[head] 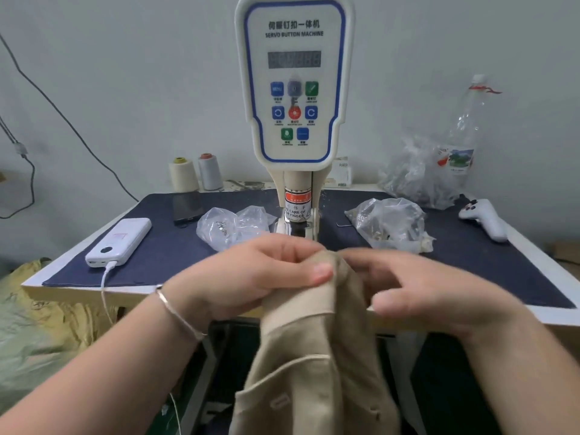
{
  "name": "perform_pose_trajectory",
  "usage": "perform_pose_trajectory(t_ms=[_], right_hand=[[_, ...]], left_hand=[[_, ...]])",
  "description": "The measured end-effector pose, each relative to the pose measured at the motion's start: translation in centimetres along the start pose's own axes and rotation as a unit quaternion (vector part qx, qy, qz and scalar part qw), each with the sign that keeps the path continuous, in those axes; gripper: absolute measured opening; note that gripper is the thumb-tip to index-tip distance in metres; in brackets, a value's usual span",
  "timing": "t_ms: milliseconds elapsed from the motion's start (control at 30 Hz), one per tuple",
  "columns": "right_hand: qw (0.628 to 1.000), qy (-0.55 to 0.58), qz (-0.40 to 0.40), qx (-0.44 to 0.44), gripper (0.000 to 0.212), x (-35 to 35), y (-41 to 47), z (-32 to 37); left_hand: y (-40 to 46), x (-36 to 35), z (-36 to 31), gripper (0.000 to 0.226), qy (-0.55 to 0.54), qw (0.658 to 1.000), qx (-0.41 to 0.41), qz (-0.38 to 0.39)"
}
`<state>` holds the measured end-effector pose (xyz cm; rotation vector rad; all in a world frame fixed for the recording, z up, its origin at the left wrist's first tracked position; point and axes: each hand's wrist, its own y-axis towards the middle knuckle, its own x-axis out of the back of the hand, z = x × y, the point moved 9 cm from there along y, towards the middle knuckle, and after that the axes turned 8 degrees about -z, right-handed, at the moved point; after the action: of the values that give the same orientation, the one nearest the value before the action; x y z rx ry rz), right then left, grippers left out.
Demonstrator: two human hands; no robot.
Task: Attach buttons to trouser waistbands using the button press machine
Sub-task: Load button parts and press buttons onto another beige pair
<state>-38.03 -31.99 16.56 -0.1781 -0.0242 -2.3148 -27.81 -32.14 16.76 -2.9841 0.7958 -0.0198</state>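
Note:
The beige trousers [314,356] hang down in front of the table edge, with the waistband end raised just before the press head. My left hand [251,277] pinches the top of the waistband between thumb and fingers. My right hand [423,296] is blurred beside the fabric on the right, with its fingers spread and fairly straight; whether it touches the cloth is unclear. The white servo button machine [295,89] stands upright at the table's middle, its punch [296,229] right behind my hands. Clear bags of buttons lie to its left [232,227] and right [389,224].
A dark blue mat [163,249] covers the table. On it lie a white power bank [120,241] with a cable, a black phone [187,207] and a white tool [485,218]. Two thread cones [196,172], more plastic bags and a bottle [464,130] stand at the back. A cloth pile [37,315] lies left.

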Motion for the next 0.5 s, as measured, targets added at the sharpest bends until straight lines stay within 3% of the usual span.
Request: perform_pose_trajectory(t_ms=[67,133,233,300,367,433,500], right_hand=[[0.999,0.042,0.006,-0.011,0.039,-1.2,0.5,0.1],[0.994,0.099,-0.038,-0.021,0.02,0.4,-0.1,0.1],[0.977,0.172,-0.127,-0.007,0.031,4.7,-1.7,0.6],[0.966,0.18,-0.185,-0.004,0.048,7.4,-2.8,0.3],[0.966,0.151,-0.209,-0.012,0.055,8.4,-3.3,0.1],[0.982,0.095,-0.16,-0.033,0.056,7.1,-3.2,0.0],[0.997,-0.02,-0.035,-0.071,0.042,3.6,-2.7,-0.6]], left_hand=[[0.7,-0.9,0.4,0.034,0.021,1.0,0.02,0.006],[0.5,-0.4,0.7,0.027,0.012,0.999,0.034,0.007],[-1.7,0.5,1.3,0.042,0.008,0.994,0.067,0.088],[-3.3,0.9,1.6,0.036,0.011,0.985,0.073,0.157],[-3.6,2.2,2.1,0.042,0.027,0.986,0.071,0.148],[-3.4,3.1,2.2,0.048,0.004,0.991,0.054,0.119],[-2.8,3.0,1.6,0.031,-0.058,0.993,0.009,0.102]])
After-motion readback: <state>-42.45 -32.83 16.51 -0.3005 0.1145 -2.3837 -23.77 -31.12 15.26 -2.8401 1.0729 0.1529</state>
